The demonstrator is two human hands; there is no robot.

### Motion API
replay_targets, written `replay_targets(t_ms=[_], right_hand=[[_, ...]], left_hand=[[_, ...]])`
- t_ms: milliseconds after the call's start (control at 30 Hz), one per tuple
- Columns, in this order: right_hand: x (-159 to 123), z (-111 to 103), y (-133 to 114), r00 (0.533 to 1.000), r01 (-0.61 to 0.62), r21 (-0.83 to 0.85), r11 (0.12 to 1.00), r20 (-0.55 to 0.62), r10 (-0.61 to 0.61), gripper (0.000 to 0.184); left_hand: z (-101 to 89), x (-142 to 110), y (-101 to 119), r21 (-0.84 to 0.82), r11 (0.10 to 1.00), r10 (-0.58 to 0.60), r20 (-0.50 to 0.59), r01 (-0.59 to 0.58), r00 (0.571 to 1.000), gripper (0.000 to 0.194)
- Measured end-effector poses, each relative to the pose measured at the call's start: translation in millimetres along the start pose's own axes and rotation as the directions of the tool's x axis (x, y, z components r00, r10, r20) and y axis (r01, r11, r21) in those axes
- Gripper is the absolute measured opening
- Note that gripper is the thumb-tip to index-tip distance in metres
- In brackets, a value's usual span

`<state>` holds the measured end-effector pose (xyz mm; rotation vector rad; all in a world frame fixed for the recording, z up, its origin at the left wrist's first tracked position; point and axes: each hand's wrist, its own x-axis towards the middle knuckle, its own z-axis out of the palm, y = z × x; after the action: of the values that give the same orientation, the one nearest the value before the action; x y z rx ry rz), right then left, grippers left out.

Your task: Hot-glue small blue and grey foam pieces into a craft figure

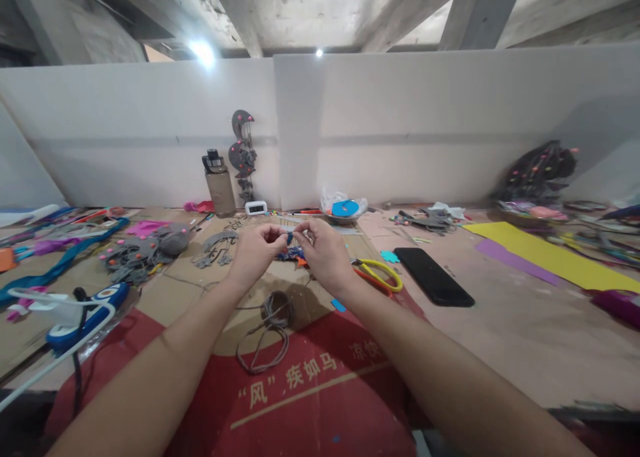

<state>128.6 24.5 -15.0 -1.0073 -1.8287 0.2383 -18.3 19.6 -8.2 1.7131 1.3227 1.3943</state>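
Both hands meet over the cardboard at the middle of the table. My left hand (261, 247) is closed in a pinch on a small blue piece (289, 237), whose kind I cannot make out. From the other side, my right hand (323, 250) pinches at the same blue piece with thumb and forefinger. Just beneath the fingers lies a dark blue and white bundle (290, 253), partly covered by the hands. Nearer to me, a roll of grey cord (277, 308) rests with its loose end looped on the cardboard. Scissors with yellow and orange handles (383, 275) lie beside my right wrist.
A black phone (434, 277) lies to the right, with yellow sheet (550, 253) beyond. At left are a power strip (87, 317) with a white cable and grey felt pieces (145, 250). A bottle (220, 187) and a bowl (343, 210) stand by the wall.
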Motion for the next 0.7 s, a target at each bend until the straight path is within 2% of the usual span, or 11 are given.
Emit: replay_targets(t_ms=[233, 467, 567, 700], right_hand=[[-0.6, 0.9, 1.8, 0.996, 0.093, -0.092, 0.991, -0.001, -0.093, 0.012], [-1.6, 0.7, 3.5, 0.994, 0.107, -0.150, 0.983, 0.046, -0.102, 0.020], [-1.0, 2.3, 4.9, 0.995, 0.089, -0.179, 0.980, 0.068, -0.078, 0.019], [1.3, 3.9, 10.0, 0.995, 0.003, -0.174, 0.985, 0.094, 0.014, 0.015]], left_hand=[[-1.2, -2.0, 2.4, 0.079, 0.997, 0.007, 0.068, -0.013, 0.998, 0.016], [-2.0, -2.0, 0.6, 0.140, 0.988, 0.050, 0.081, -0.061, 0.995, 0.013], [-4.0, -1.0, -2.2, 0.226, 0.965, 0.115, 0.101, -0.135, 0.988, 0.014], [-6.9, 2.1, -5.0, 0.308, 0.922, 0.188, 0.171, -0.234, 0.967, 0.017]])
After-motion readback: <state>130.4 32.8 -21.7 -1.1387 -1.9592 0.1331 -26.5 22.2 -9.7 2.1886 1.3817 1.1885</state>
